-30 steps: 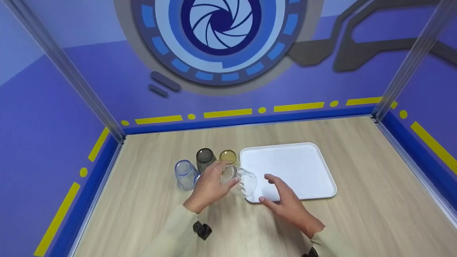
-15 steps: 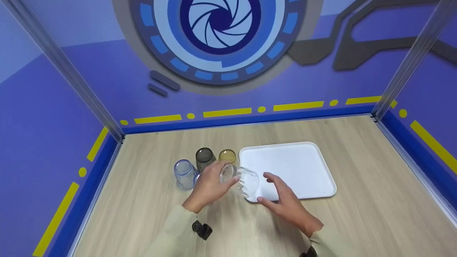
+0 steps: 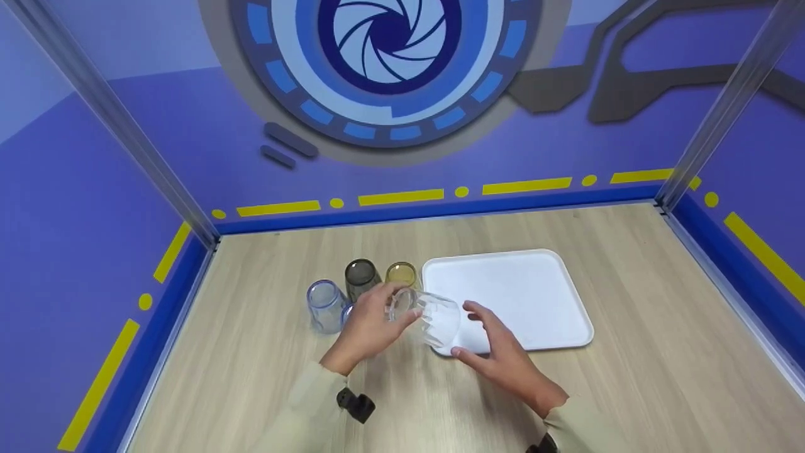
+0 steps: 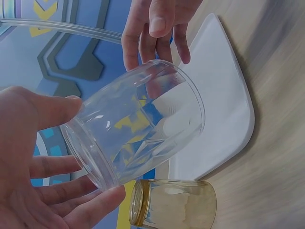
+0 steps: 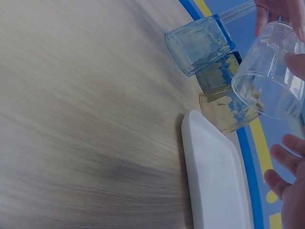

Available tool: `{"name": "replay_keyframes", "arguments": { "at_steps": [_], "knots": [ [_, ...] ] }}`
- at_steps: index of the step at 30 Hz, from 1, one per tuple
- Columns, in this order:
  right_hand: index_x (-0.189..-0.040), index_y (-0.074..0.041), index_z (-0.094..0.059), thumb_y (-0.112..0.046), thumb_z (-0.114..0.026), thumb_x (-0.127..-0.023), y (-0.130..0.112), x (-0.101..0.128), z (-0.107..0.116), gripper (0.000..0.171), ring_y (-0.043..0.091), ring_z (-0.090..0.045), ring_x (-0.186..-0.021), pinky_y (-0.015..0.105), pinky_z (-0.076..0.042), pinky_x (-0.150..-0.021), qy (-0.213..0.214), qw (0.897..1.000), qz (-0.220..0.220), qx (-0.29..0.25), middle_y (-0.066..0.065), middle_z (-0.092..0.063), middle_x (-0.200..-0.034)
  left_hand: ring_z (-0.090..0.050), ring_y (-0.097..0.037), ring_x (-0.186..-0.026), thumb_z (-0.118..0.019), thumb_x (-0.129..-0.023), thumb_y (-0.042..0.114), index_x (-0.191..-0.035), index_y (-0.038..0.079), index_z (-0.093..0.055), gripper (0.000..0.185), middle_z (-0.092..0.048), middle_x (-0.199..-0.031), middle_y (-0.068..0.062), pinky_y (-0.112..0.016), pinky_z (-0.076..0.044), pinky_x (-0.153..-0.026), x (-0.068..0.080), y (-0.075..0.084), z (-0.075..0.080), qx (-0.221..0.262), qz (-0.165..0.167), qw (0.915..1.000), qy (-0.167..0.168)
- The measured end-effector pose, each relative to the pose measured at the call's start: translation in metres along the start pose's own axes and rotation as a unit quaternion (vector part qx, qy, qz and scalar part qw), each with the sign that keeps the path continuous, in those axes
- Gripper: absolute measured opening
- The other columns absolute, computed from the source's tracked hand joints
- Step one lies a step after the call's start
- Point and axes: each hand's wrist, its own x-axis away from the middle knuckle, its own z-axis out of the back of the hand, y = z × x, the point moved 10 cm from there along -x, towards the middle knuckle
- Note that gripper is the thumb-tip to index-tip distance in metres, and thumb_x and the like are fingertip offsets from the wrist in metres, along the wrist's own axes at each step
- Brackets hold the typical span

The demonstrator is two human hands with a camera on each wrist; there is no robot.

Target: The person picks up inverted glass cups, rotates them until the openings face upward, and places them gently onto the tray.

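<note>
The left hand [image 3: 368, 327] pinched a clear tumbler [image 3: 431, 318], tilted above the counter [image 3: 629, 390] at the white tray's [image 3: 534, 296] eight o'clock corner. The right hand [image 3: 503, 352] hovered beside it, fingers spread. The tray lay bare; blue [image 3: 325, 305], smoky [image 3: 361, 277] and amber [image 3: 402, 275] tumblers waited at ten o'clock.

Count: 5 tumblers total — 1 clear ribbed tumbler [image 3: 431, 318] at frame centre, 1 smoke-grey tumbler [image 3: 361, 277], 1 amber tumbler [image 3: 401, 274], 1 pale blue tumbler [image 3: 325, 304] left of centre, plus 1 more blue tumbler [image 3: 346, 313] mostly hidden behind the left hand, only its edge visible. 1 white tray [image 3: 534, 296] right of centre on 1 wooden tabletop [image 3: 660, 377]. 2 hands: left hand [image 3: 365, 330] and right hand [image 3: 503, 358], both lower centre; 1 black wrist-camera mount [image 3: 355, 404] shows at the bottom, a second barely visible at the bottom edge.
</note>
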Motion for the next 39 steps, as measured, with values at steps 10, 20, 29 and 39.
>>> {"name": "replay_keyframes", "arguments": {
  "at_steps": [10,20,29,39],
  "knots": [
    [-0.147,-0.019,-0.036,-0.036,-0.08,-0.078,-0.004,0.0,0.001,0.084,0.026,-0.051,-0.13,0.052,-0.043,-0.105,0.012,1.0,0.015,-0.012,-0.001,-0.046,-0.146,-0.06,-0.023,-0.111,-0.067,-0.088,0.042,-0.127,0.015,-0.059,0.048,-0.063,-0.121,-0.004,-0.043,-0.052,-0.093,0.0,-0.001,0.002,0.033,-0.002,0.9994,0.004],
    [-0.149,-0.023,-0.032,-0.036,-0.081,-0.076,-0.006,-0.002,0.003,0.089,0.02,-0.051,-0.129,0.053,-0.044,-0.105,0.021,0.999,0.023,-0.028,-0.002,-0.045,-0.147,-0.063,-0.024,-0.109,-0.065,-0.09,0.041,-0.127,0.016,-0.059,0.045,-0.063,-0.121,-0.005,-0.044,-0.054,-0.093,0.0,-0.003,0.001,0.068,-0.007,0.9977,-0.004],
    [-0.15,-0.028,-0.029,-0.038,-0.081,-0.076,-0.01,-0.002,0.003,0.091,0.016,-0.052,-0.127,0.049,-0.046,-0.102,0.026,0.998,0.039,-0.038,-0.005,-0.045,-0.146,-0.063,-0.029,-0.114,-0.061,-0.093,0.042,-0.131,0.016,-0.056,0.046,-0.061,-0.128,-0.009,-0.044,-0.053,-0.095,0.002,-0.007,-0.003,0.095,0.012,0.9951,-0.026],
    [-0.15,-0.026,-0.03,-0.032,-0.083,-0.075,-0.013,-0.002,0.002,0.092,0.021,-0.055,-0.125,0.043,-0.049,-0.101,0.03,0.996,0.048,-0.064,0.001,-0.045,-0.147,-0.063,-0.031,-0.114,-0.056,-0.097,0.035,-0.132,0.012,-0.055,0.042,-0.061,-0.124,-0.013,-0.039,-0.054,-0.095,0.001,-0.009,-0.009,0.136,0.011,0.9898,-0.042]
  ]
}}
